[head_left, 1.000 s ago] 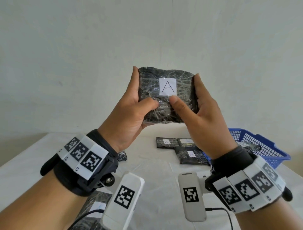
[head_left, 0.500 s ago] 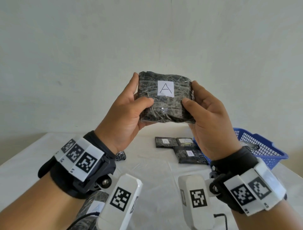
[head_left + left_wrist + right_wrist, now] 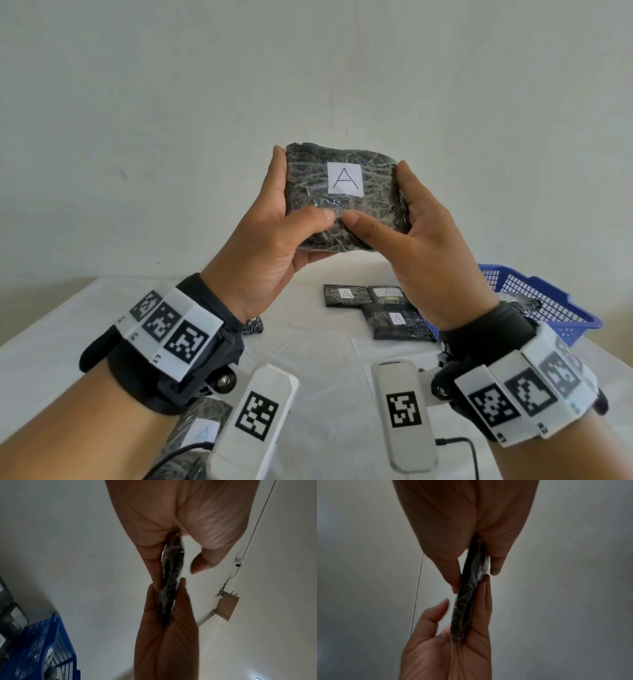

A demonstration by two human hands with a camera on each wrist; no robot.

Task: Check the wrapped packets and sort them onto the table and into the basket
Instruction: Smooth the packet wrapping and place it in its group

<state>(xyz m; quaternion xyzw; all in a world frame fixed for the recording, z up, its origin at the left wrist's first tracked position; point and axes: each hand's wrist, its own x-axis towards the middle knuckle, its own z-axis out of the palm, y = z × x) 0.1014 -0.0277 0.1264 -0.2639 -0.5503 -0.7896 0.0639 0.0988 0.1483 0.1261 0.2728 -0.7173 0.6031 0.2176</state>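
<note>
I hold a dark wrapped packet (image 3: 373,205) upright at chest height, with its white label marked A (image 3: 345,179) facing me. My left hand (image 3: 274,233) grips its left side and my right hand (image 3: 421,240) its right side, with the fingers of both behind it. The two thumbs meet low on its front. In the left wrist view the packet (image 3: 171,568) is edge-on and my left thumb (image 3: 202,561) stands slightly off its face. The right wrist view shows the packet (image 3: 471,588) the same way, with the right thumb (image 3: 496,565) on it.
Three packets marked A (image 3: 397,320) lie together on the white table (image 3: 68,342), beside the blue basket (image 3: 548,301) at the right, which holds at least one wrapped item. Another labelled packet (image 3: 202,428) lies near the front edge under my left wrist. A small dark object (image 3: 253,325) sits behind my left wrist.
The thumbs spread apart on the packet's front, then came back together at its lower middle. The packet has stayed raised between both hands.
</note>
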